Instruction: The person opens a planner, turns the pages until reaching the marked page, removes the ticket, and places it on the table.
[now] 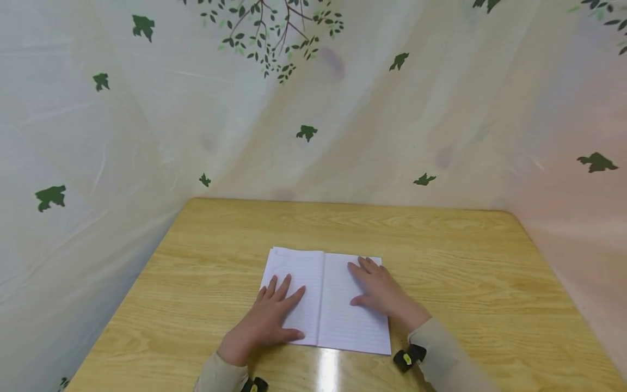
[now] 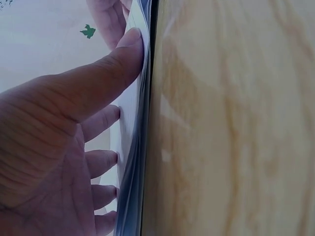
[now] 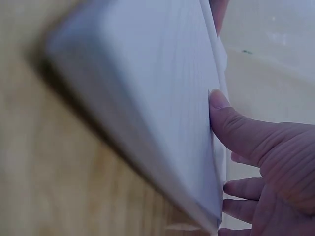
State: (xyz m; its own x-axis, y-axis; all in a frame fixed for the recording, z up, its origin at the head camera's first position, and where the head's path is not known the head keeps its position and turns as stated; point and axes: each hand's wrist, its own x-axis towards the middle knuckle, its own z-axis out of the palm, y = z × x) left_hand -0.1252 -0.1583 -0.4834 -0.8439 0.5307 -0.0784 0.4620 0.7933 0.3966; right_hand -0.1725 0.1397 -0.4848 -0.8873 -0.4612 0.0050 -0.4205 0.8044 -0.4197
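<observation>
An open notebook [image 1: 338,305] with lined white pages lies flat on the wooden table, its fold running away from the person. On the left page rests the left hand [image 1: 268,316], fingers spread and thumb near the bottom edge. The right hand [image 1: 379,288] lies over the upper outer part of the right page, fingers extended. In the left wrist view, the fingertips [image 2: 110,118] touch the paper and the page edges [image 2: 133,191] show as a layered stack. Seen from the right wrist, the thumb [image 3: 220,101] presses on the page surface [image 3: 162,83].
The wooden table [image 1: 441,245] extends around the notebook on all sides. Behind and beside it hangs a pale curtain [image 1: 372,136] printed with green leaves and birds. Black straps with small devices [image 1: 410,357] sit at both wrists over light sleeves.
</observation>
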